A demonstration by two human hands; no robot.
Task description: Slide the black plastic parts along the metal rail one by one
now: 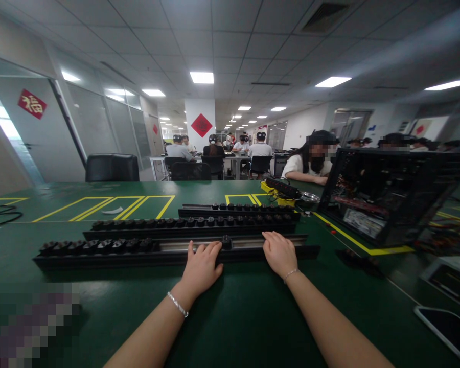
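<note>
Nearest me on the green table lies a long black rail (249, 255) with a silvery channel along its top. Several small black modules like power sockets (99, 246) sit in a row on its left half. One lone black module (226, 242) stands farther right in the channel. My left hand (202, 263) rests over the rail just left of that module, fingers apart, index fingertip beside it; whether it touches is unclear. My right hand (280, 253) lies on the rail nearer its right end, fingers stretched out, holding nothing visible.
Two more rails with modules, a middle one (191, 225) and a far one (239, 208), lie behind. An open black computer case (394, 199) stands right, near a power strip (281, 190) and a metal bowl (309, 197). A phone (446, 329) lies at lower right. A person (310, 163) sits opposite.
</note>
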